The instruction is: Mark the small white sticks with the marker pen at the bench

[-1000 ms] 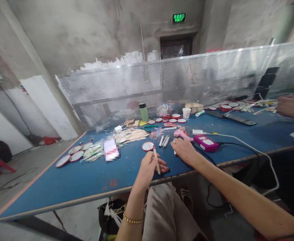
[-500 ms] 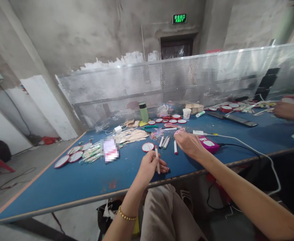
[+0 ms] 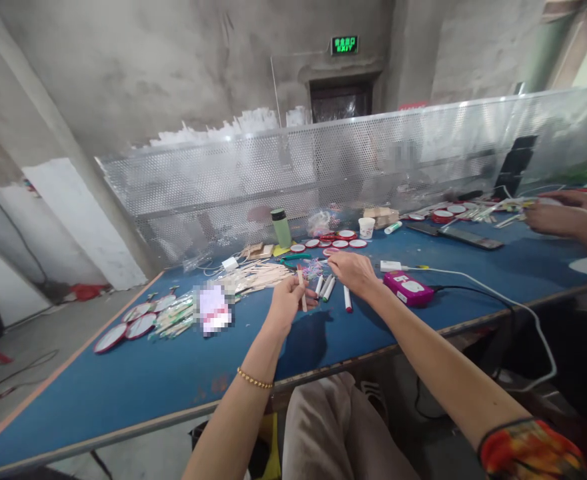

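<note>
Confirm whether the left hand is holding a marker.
No, the left hand grips a flat stick, while markers lie on the blue table.

Discs (image 3: pixel 141 325) lie at the left of the table (image 3: pixel 183 380), with loose sticks (image 3: pixel 268 277) to their right. Farther right come markers (image 3: pixel 328 290), then a box (image 3: pixel 409 288). A bottle (image 3: pixel 281 230) stands left of a cup (image 3: pixel 366 228) — both on the far side, before a screen (image 3: pixel 213 180).
</note>
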`<state>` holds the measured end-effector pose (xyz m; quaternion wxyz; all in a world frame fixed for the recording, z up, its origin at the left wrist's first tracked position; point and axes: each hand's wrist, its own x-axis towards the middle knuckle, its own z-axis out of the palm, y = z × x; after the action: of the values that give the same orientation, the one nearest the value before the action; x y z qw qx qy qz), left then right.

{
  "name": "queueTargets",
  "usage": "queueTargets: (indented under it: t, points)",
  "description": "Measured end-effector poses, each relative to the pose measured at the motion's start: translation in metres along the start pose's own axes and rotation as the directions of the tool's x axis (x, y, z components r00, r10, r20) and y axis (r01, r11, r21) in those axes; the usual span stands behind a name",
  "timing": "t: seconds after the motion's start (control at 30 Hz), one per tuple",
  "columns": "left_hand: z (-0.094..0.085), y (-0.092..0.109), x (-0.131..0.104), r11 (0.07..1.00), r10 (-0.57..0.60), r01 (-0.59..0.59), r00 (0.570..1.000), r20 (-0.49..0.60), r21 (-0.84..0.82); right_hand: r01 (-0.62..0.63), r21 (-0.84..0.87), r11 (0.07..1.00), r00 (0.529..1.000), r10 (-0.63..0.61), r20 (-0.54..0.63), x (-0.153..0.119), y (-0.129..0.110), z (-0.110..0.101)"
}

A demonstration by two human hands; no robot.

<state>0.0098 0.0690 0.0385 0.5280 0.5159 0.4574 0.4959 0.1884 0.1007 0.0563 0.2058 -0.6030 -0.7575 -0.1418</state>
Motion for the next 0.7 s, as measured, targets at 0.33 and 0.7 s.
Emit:
queueTargets:
  t: [0.33,0.7]
  points:
    - [0.002,-0.005,-0.042,1.0,-0.018,0.018,1.0,0.016,-0.017,0.351,-0.149,0.925,0.929,-0.323,0.182,0.006,-0.012,0.02]
    - [-0.002,-0.034,-0.058,0.995,0.038,-0.043,0.998,-0.054,-0.085,0.453,-0.187,0.872,0.883,-0.41,0.228,0.016,-0.01,0.046]
